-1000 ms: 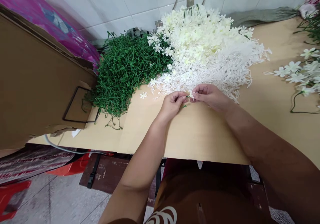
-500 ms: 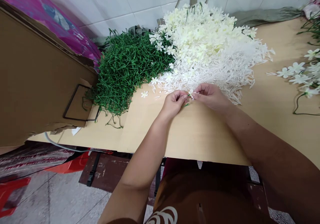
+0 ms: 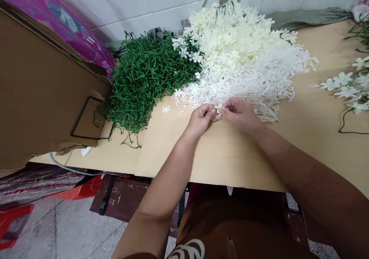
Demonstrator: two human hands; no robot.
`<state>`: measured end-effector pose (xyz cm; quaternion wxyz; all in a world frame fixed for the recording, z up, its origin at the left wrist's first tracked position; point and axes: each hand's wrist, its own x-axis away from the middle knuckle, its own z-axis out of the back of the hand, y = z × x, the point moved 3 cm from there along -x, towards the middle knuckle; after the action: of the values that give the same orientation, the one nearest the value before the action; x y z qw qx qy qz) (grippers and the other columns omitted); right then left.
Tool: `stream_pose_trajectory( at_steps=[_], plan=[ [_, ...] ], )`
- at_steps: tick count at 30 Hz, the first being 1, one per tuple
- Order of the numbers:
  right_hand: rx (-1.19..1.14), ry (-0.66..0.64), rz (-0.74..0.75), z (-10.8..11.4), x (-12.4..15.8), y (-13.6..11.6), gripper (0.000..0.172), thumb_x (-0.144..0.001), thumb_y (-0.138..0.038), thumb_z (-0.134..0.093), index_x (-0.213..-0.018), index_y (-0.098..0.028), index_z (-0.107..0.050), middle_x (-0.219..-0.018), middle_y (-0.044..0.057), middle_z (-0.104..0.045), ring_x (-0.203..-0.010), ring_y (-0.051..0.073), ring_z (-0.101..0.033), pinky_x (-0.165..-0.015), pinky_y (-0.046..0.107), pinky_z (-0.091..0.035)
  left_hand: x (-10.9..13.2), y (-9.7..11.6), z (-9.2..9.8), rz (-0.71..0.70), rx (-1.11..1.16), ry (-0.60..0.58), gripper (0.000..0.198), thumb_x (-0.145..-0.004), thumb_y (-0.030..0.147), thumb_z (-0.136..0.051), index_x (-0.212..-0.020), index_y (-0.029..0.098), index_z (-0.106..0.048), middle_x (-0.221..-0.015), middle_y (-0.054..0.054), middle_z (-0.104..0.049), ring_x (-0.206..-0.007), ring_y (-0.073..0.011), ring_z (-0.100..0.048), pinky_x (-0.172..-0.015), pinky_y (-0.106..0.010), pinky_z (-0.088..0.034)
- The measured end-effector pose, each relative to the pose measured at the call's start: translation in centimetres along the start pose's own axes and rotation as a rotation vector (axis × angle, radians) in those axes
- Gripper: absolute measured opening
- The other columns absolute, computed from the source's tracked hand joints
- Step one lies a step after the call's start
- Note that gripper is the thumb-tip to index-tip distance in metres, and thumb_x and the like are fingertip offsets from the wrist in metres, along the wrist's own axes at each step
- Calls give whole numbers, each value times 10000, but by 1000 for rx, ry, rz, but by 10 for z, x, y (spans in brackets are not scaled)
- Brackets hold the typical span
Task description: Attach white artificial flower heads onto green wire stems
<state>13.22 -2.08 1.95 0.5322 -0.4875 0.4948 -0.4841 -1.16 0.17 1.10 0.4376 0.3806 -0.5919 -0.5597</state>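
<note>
— Small white plastic flower point(image 3: 219, 108) on a thin green stem: where is it, and what has hold of it?

— It is pinched between both hands, just above the near part of the pale wooden bench point(image 3: 230, 159). The left grip point(image 3: 199, 120) is closed on the stem end, and a green tip pokes out below the fingers. The right grip point(image 3: 240, 114) is closed too, with its fingertips at the blossom. The two hands meet almost knuckle to knuckle.

— How would it handle?

— Very light, I'd judge, and soft. The petals look thin enough to crease and the stem looks bendy. It is small and smooth as well, so it could easily slip. It is best taken low on the stem, or at the hub under the petals, with fingertips only.

— And around the hands?

— Just beyond them lies a drift of white plastic sprigs point(image 3: 259, 84); I can't tell whether it touches the right fingers. Behind it is a heap of cream blossoms point(image 3: 230, 35), and to the left a tangle of green plastic stems point(image 3: 141, 78). One loose blossom point(image 3: 165, 108) lies apart on bare wood. At the far right are green strands bearing flowers point(image 3: 343, 82).

— The room?

— The bench top is flat, smooth and matt. A brown cardboard box point(image 3: 37, 97) stands at its left end, with white wall tiles point(image 3: 129, 1) behind. Below are grey floor tiles point(image 3: 72, 236) and a red plastic stool point(image 3: 11, 224).
</note>
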Motion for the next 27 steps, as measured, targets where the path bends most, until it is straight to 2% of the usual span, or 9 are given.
stream_pose_trajectory(
  at_steps=[8,13,17,19,22,25,27],
  plan=[
    [-8,-7,-47,-3,0,3,401,-589,-481,-837,-666,-179,-585,-568,-40,-549,-533,81,-447,-504,242,-316,0,-4,0,-43,-28,-17,317,-766,284,-712,-583,180,-475,-490,56,-412,-485,-75,-313,-509,-229,-259],
    [-13,-45,-50,-6,1,7,465,-579,-547,-841,-661,-178,-569,-580,-36,-526,-547,84,-428,-519,249,-309,2,-3,1,-8,-19,-51,289,-776,221,-699,-597,180,-476,-500,55,-400,-484,-79,-310,-515,-238,-253],
    [-39,-84,-49,-7,1,9,459,-608,-531,-845,-684,-175,-565,-609,-23,-525,-568,96,-446,-537,258,-318,3,-2,3,3,1,-83,287,-775,215,-705,-600,173,-481,-509,50,-411,-491,-78,-319,-513,-239,-241],
    [-78,-101,-67,-6,1,9,460,-588,-509,-868,-688,-172,-572,-614,-22,-537,-570,96,-457,-536,255,-329,4,-2,2,-7,10,-104,318,-762,281,-736,-600,169,-486,-516,47,-425,-497,-75,-329,-512,-237,-244],
    [-208,-121,-123,-3,0,8,474,-528,-507,-903,-678,-172,-604,-626,-20,-592,-585,94,-508,-560,246,-381,4,0,0,-45,37,-121,416,-716,476,-771,-624,164,-511,-534,44,-450,-509,-72,-350,-517,-235,-268],
    [-375,-158,-170,-1,0,8,451,-499,-488,-924,-655,-181,-633,-653,-20,-649,-635,100,-585,-648,249,-462,5,3,0,-73,46,-128,539,-657,660,-739,-653,157,-544,-546,41,-471,-522,-71,-367,-527,-235,-288],
    [-451,-187,-192,0,0,7,414,-502,-448,-934,-658,-192,-649,-666,-21,-671,-663,111,-622,-710,269,-501,5,5,0,-73,22,-150,583,-654,718,-701,-656,155,-552,-539,45,-457,-515,-66,-352,-520,-236,-275]
  ],
)
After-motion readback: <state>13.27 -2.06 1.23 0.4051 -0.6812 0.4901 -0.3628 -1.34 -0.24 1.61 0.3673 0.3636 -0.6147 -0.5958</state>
